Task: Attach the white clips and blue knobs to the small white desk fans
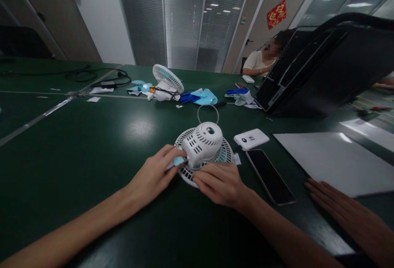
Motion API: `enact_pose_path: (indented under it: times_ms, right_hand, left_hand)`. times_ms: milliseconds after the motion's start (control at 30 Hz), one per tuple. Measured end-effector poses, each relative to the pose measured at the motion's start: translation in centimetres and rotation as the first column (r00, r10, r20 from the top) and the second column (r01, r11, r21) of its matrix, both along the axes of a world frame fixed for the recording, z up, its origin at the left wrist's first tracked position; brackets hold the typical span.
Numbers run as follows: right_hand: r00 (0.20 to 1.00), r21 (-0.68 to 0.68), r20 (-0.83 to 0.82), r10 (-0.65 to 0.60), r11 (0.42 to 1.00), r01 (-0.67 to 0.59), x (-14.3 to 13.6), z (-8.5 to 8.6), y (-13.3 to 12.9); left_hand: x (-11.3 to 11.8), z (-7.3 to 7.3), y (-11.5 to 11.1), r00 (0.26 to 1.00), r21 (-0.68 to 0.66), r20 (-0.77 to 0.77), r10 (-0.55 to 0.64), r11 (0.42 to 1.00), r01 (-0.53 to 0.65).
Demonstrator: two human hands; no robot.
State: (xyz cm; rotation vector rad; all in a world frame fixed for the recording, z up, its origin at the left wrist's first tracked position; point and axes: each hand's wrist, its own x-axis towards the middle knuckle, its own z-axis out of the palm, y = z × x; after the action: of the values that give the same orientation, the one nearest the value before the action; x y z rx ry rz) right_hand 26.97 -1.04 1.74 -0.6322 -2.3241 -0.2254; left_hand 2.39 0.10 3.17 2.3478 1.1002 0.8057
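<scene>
A small white electric fan (203, 143) lies face down on the green table, its rounded motor housing on top and its slotted grille (227, 153) spread beneath. My left hand (161, 167) is closed at the fan's left side, thumb and fingers around a white and light-blue part (178, 161) beside the housing. Curled fingers of my right hand (220, 181) press together at the near rim of the grille; whether they also pinch something small is hidden. A pale cable loop (208, 106) rises behind the housing.
Right of the fan lie a white power bank (251, 139), a black phone (271, 177) and a whiteboard (335, 161). Another person's hand (347, 218) rests at the right. Farther back are a second fan (168, 81), blue fan blades (205, 96), gloves (240, 95), cables (104, 77) and a large black case (326, 67).
</scene>
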Motion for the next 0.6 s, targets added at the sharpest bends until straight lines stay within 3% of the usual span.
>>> enact_pose_path:
  times_ms: [133,267,300,433,533,600]
  right_hand:
    - [1.000,-0.057,-0.026,0.008,0.998,-0.009,0.4,-0.2,0.4]
    - [0.999,-0.165,-0.040,0.004,0.986,-0.010,0.2,-0.3,0.5]
    - [0.999,-0.196,-0.039,0.002,0.981,-0.009,0.1,-0.4,0.5]
    - [0.999,-0.299,-0.033,0.005,0.954,-0.015,-0.3,-0.6,0.5]
    - [0.999,-0.336,-0.052,0.004,0.941,-0.021,-0.3,-0.8,0.6]
    - [0.997,-0.374,-0.072,-0.025,0.928,-0.004,-0.2,-0.8,0.8]
  left_hand:
    - [-3.8,0.2,1.7,0.991,0.038,0.008,0.134,0.990,-0.134]
    - [-10.0,0.5,2.7,0.930,0.055,-0.044,0.364,0.931,-0.362]
    - [-11.7,0.6,3.1,0.903,0.002,-0.086,0.420,0.907,-0.422]
    - [-18.1,0.1,5.0,0.693,0.029,-0.120,0.711,0.700,-0.713]
    - [-22.1,-0.4,7.1,0.526,0.204,-0.157,0.836,0.548,-0.811]
    - [-24.2,-0.7,8.5,0.369,0.274,-0.192,0.909,0.411,-0.869]
